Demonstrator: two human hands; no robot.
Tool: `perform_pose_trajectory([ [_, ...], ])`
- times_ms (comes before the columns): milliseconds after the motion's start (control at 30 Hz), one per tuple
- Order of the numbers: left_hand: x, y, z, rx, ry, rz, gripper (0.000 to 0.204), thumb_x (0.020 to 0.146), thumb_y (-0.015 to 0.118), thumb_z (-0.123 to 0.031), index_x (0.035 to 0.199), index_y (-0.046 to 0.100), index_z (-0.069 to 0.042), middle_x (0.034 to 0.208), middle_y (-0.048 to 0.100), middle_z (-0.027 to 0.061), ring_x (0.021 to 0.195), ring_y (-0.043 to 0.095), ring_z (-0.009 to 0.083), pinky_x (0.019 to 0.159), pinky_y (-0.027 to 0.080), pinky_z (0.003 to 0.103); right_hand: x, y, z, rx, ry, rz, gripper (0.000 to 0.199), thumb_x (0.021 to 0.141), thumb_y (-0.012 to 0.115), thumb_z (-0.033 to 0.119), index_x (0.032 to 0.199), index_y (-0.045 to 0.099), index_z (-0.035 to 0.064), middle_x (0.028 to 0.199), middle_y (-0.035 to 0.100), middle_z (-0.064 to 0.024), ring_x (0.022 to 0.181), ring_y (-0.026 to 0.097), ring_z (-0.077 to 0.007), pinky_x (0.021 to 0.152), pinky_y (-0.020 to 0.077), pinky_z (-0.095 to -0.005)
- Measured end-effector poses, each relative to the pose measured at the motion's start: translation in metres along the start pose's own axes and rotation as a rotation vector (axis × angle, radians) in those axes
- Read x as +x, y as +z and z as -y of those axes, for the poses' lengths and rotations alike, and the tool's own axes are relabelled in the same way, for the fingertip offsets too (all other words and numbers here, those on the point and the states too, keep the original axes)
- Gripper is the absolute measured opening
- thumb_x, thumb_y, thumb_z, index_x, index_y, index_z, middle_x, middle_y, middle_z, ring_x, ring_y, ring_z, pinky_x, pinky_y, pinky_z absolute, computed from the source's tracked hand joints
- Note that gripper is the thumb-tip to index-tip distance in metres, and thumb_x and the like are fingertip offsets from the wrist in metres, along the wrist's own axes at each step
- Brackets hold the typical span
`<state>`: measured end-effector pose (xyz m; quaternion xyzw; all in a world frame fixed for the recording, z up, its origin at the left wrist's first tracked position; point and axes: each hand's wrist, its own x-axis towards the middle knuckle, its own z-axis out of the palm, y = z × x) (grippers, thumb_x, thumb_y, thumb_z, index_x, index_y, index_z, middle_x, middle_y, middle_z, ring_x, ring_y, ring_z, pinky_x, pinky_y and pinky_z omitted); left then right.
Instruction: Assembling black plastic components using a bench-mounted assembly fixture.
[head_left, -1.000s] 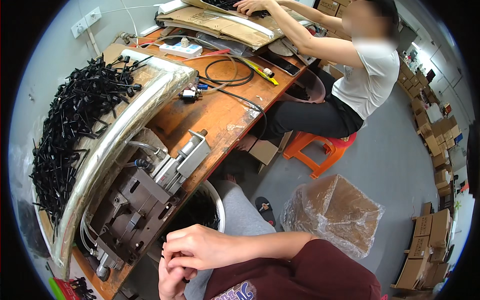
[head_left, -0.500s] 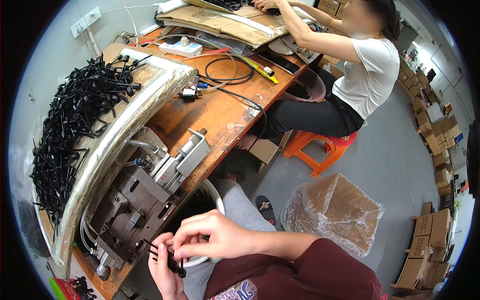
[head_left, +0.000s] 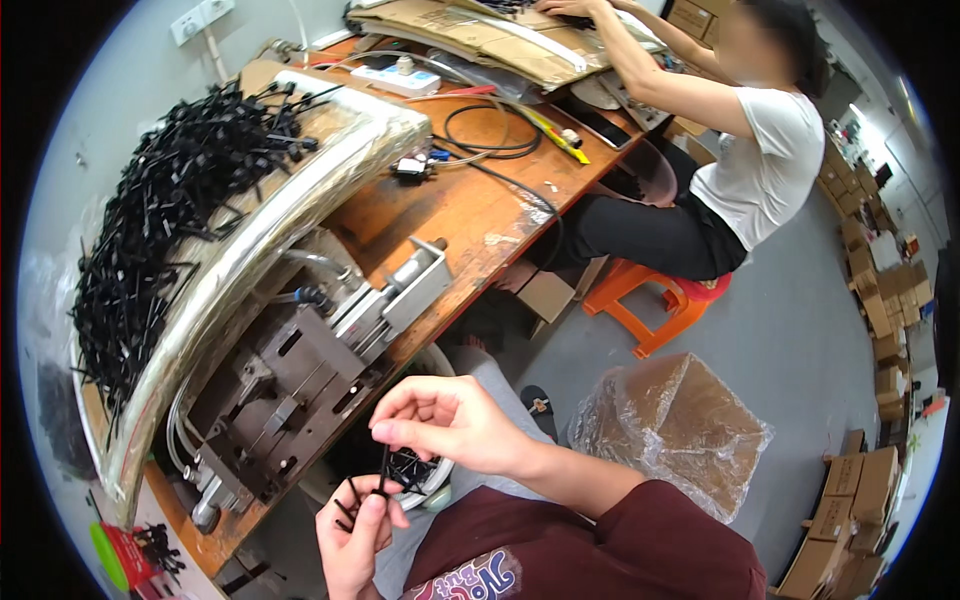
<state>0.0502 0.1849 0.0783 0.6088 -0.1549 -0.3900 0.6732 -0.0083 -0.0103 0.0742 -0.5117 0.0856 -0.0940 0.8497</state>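
My left hand [head_left: 355, 540] is closed around several slim black plastic sticks [head_left: 346, 508] that poke out between its fingers. My right hand [head_left: 445, 425] pinches the upper end of one upright black plastic stick [head_left: 385, 462], whose lower part meets my left fingertips. Beneath both hands stands a pale bucket [head_left: 446, 478] holding more black pieces, partly hidden by my hands. Just left of the hands, a metal fixture [head_left: 330, 375] with a cylinder and hoses sits on the orange-brown workbench [head_left: 480, 225].
A big heap of black plastic pieces [head_left: 190, 180] lies on a film-wrapped board [head_left: 270, 210] at the left. Across the bench corner, a co-worker [head_left: 765, 150] sits on an orange stool [head_left: 635, 305]. A film-wrapped carton [head_left: 670, 430] stands on the floor to my right.
My hands have moved apart, with the right hand now above the left, raising one black plastic stick upright between them. The view has shifted slightly, so the bench appears farther right.
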Motion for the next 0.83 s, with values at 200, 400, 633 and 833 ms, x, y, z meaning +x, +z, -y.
perform_pose_trajectory([
  [200, 0.000, 0.012, -0.002, 0.023, 0.027, -0.035, 0.019, 0.097, 0.055, -0.010, 0.107, 0.058, 0.005, 0.073, 0.066, 0.0092, 0.046, 0.032, -0.0020, 0.043, 0.024, 0.016, 0.005, 0.004, -0.004, -0.015, 0.033, -0.006, 0.019, 0.093, 0.066, 0.019, 0.090, 0.067, 0.0004, 0.072, 0.063, -0.0001, 0.055, 0.050, -0.0022, 0.050, 0.0398, -0.0177],
  [400, -0.004, 0.014, -0.006, 0.149, 0.068, -0.073, 0.014, 0.094, 0.058, -0.005, 0.104, 0.061, 0.004, 0.078, 0.066, 0.0064, 0.072, 0.064, 0.0098, 0.068, 0.049, 0.024, 0.006, 0.015, -0.009, -0.108, -0.044, -0.100, 0.016, 0.094, 0.064, 0.014, 0.092, 0.069, -0.0005, 0.076, 0.066, -0.0018, 0.055, 0.051, -0.0020, 0.050, 0.0406, -0.0178],
  [633, -0.009, 0.013, -0.023, 0.260, 0.349, -0.058, 0.011, 0.093, 0.056, -0.002, 0.100, 0.063, 0.003, 0.077, 0.066, 0.0071, 0.070, 0.064, 0.0135, 0.066, 0.050, 0.026, 0.015, 0.056, -0.004, -0.046, -0.348, -0.205, 0.017, 0.097, 0.059, 0.015, 0.085, 0.059, 0.0031, 0.080, 0.058, 0.0003, 0.060, 0.042, -0.0013, 0.052, 0.0320, -0.0171],
  [833, -0.033, -0.011, -0.024, 0.163, 0.289, 0.173, 0.014, 0.096, 0.054, -0.006, 0.095, 0.063, 0.003, 0.079, 0.066, 0.0060, 0.071, 0.064, 0.0122, 0.067, 0.050, 0.026, 0.028, 0.090, 0.001, -0.067, -0.416, -0.110, 0.020, 0.099, 0.055, 0.016, 0.082, 0.055, 0.0050, 0.076, 0.051, 0.0008, 0.059, 0.037, -0.0024, 0.051, 0.0289, -0.0184],
])
